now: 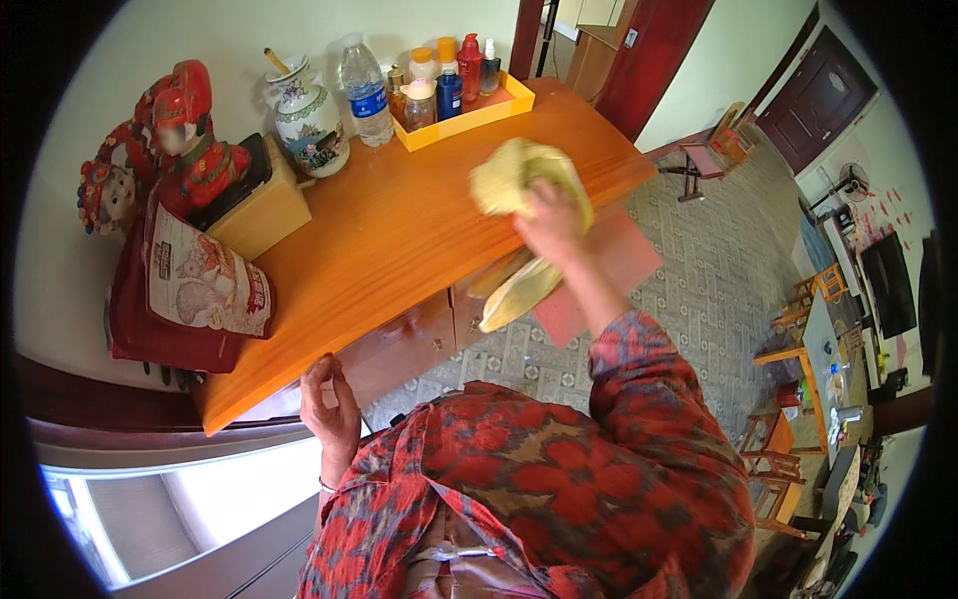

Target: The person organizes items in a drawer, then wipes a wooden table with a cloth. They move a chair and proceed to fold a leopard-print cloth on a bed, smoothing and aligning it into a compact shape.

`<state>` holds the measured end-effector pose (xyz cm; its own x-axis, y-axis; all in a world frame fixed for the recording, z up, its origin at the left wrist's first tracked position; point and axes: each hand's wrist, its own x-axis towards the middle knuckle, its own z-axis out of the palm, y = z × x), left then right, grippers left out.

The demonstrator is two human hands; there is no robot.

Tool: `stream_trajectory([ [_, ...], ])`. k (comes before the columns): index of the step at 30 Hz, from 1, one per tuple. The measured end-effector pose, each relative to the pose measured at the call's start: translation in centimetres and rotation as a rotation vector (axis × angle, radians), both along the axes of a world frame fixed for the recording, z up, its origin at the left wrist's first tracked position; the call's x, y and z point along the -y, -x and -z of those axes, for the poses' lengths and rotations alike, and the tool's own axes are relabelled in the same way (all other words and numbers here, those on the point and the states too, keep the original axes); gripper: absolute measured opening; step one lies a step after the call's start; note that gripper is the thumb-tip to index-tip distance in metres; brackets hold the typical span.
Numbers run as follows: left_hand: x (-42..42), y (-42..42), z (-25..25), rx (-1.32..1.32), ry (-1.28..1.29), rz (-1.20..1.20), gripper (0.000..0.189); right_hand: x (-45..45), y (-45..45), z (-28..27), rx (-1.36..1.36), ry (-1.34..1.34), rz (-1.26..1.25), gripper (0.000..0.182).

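My right hand grips a yellow cloth over the front right part of an orange-brown wooden cabinet top. One end of the cloth hangs down past the front edge, and hand and cloth are somewhat blurred. At the near left of the cabinet my left hand is by the front edge, its fingers curled, thumb and fingertips close together. Nothing can be made out between them. Whether its fingertips touch the edge cannot be told.
Along the wall stand a porcelain vase, a plastic water bottle and a yellow tray of bottles. Red figurines, a cardboard box and a printed bag occupy the left end. Wooden chairs stand farther right.
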<state>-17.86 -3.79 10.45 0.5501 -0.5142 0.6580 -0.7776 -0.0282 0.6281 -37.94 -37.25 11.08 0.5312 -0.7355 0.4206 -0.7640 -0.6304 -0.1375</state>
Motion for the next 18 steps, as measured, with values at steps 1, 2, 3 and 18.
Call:
stream_trajectory([
  [1,0.4,-0.3,-0.2,0.041,0.008,-0.005,0.020,1.1,1.2,-0.9,0.031,-0.113,0.150,0.041],
  [2,0.8,-0.5,-0.2,0.022,0.008,0.042,0.023,3.7,2.5,0.2,0.024,-0.119,0.253,0.044],
  [3,1.3,-0.4,-0.5,0.055,0.004,0.040,0.024,3.7,2.5,-1.1,0.012,-0.254,0.313,0.046],
  [18,10.2,1.0,-1.9,0.080,0.011,-0.125,0.024,-6.9,-11.1,-2.2,-0.085,-0.191,-0.918,0.039],
])
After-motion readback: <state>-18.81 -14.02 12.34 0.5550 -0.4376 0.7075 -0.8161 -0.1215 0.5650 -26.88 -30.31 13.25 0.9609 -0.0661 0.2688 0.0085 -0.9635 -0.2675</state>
